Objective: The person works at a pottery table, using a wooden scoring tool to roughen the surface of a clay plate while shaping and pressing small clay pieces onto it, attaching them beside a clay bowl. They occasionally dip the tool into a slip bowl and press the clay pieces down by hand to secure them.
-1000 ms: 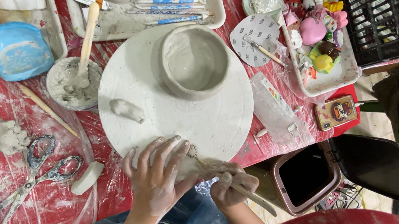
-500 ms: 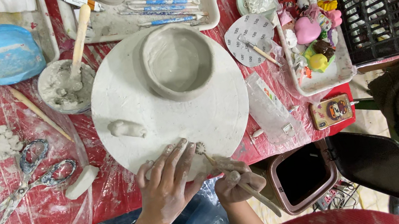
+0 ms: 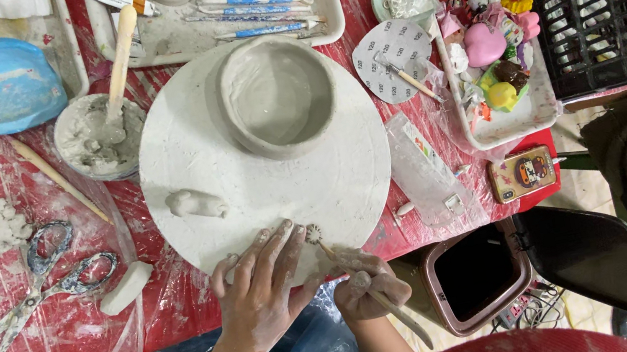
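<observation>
1. Left hand (image 3: 261, 291) lies flat, fingers spread, pressing the near rim of the round clay slab (image 3: 181, 147).
2. Right hand (image 3: 369, 292) pinches a thin modelling tool (image 3: 345, 262); its shaft slants up-left, tip touching the slab edge just beside the left fingertips.
3. Clay bowl (image 3: 276, 93) sits on the slab's far side.
4. Tool's tip shape is hard to make out; work under the left palm is hidden.
</observation>
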### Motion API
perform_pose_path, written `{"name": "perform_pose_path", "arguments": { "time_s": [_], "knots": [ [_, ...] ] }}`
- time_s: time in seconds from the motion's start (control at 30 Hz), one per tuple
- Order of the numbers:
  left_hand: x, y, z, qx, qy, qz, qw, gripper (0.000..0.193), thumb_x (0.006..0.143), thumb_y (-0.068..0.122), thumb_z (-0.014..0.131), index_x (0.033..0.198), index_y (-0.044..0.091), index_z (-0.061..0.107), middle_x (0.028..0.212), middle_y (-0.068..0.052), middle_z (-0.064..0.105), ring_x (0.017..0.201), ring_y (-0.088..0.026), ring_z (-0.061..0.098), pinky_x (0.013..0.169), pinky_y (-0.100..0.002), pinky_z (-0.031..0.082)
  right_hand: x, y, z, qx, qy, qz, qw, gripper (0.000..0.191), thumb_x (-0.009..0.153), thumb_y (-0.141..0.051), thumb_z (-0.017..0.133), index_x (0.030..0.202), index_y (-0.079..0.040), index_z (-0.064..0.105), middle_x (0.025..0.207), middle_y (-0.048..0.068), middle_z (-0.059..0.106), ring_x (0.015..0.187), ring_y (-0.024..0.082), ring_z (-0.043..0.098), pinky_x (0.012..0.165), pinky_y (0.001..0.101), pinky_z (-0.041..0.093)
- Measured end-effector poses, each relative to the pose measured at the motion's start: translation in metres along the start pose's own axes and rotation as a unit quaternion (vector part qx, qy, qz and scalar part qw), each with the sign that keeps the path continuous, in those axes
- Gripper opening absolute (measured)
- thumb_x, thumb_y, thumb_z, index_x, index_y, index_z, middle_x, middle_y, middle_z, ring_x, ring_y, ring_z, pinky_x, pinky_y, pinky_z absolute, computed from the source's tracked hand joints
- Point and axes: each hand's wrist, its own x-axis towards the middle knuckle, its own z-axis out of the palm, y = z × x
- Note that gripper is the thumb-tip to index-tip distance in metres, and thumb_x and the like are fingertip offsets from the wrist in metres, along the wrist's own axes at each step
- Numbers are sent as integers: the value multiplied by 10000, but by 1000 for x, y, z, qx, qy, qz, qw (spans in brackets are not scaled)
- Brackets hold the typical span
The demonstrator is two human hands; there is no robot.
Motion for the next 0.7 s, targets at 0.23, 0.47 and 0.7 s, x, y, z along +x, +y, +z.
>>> {"name": "perform_pose_path", "arguments": {
  "time_s": [0.23,0.47,0.7],
  "knots": [
    [-1,-1,1,0,2,-1,1000,613,954,578,656,1453,228,595,1407,60,600,1256,-127,531,1058,-419,253,7,-5,2,-39,-37,-14,998,329,1070,-214,550,1003,-49,274,800,226,639,660,267,765,517,340,654],
    [-4,-1,3,-5,4,1,1000,645,941,600,666,1456,219,594,1415,57,590,1267,-140,515,1066,-424,251,13,-14,4,17,-26,37,999,309,1095,-248,523,1036,-56,289,786,192,648,616,232,735,546,358,619],
    [0,-3,-2,-83,20,7,996,498,881,522,721,1311,276,666,1348,12,621,1246,-207,497,1067,-477,227,14,-24,-1,141,36,169,975,292,1086,-228,568,1055,-75,321,777,144,602,509,178,609,442,314,561]
  ]
}}
